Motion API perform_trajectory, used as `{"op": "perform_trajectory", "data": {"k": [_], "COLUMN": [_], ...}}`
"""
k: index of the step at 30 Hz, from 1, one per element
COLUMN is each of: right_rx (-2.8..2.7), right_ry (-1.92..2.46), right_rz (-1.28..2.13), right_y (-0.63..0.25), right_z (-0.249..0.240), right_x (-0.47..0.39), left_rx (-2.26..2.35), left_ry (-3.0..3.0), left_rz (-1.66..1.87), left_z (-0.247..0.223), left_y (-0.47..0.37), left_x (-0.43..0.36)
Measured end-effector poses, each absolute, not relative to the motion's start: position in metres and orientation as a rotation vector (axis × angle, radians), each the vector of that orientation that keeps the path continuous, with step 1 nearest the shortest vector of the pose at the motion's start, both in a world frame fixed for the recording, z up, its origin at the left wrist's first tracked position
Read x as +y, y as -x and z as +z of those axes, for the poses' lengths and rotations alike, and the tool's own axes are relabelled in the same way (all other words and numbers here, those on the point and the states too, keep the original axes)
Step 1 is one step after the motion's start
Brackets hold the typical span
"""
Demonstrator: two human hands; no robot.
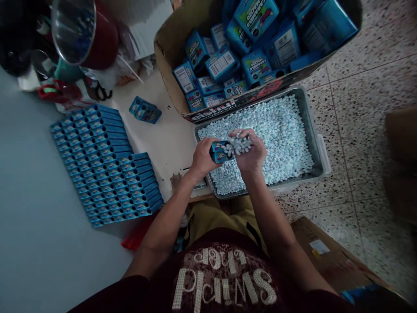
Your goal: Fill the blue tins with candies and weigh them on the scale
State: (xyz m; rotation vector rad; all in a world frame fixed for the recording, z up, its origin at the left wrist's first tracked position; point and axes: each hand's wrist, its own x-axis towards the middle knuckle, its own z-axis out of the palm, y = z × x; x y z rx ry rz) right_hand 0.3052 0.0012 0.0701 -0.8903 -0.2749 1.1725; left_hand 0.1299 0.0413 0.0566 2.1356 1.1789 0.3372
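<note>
My left hand (202, 160) is closed around two small blue candy boxes (220, 152), held side by side above the tub. Cupped beside them, my right hand (253, 153) carries a heap of pale blue candies (239, 143) that reaches the ends of the boxes. Whether any candies are passing into the boxes I cannot tell. Below both hands, a plastic tub (317, 150) is spread with many loose candies (280, 134) of the same kind.
A cardboard carton (176, 93) full of blue boxes stands behind the tub. Stacked blue boxes (110, 169) rise at left against the wall. A few loose boxes (145, 109) lie on the white tabletop (153, 148). A red metal pot (104, 39) sits at upper left.
</note>
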Motion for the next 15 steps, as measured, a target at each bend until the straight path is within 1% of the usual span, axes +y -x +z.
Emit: {"op": "perform_trajectory", "data": {"k": [4, 9, 11, 13, 15], "right_rx": [-0.428, -0.674, -0.739, -0.781, -0.818], "right_ry": [0.963, 0.977, 0.982, 1.088, 1.303], "right_rz": [1.025, 1.023, 1.020, 0.976, 0.870], "right_y": [-0.302, -0.295, -0.297, -0.309, -0.333], "right_z": [0.071, 0.073, 0.070, 0.059, 0.040], "right_x": [0.004, -0.007, -0.015, -0.023, -0.028], "left_rx": [1.126, 1.231, 1.167, 1.078, 1.042], "left_ry": [-2.155, -2.108, -2.067, -1.997, -1.896], "left_rz": [0.360, 0.637, 0.693, 0.688, 0.683], "left_z": [0.062, 0.046, 0.037, 0.031, 0.030], "left_y": [-0.132, -0.134, -0.136, -0.136, -0.131], "left_x": [0.035, 0.032, 0.033, 0.037, 0.042]}}
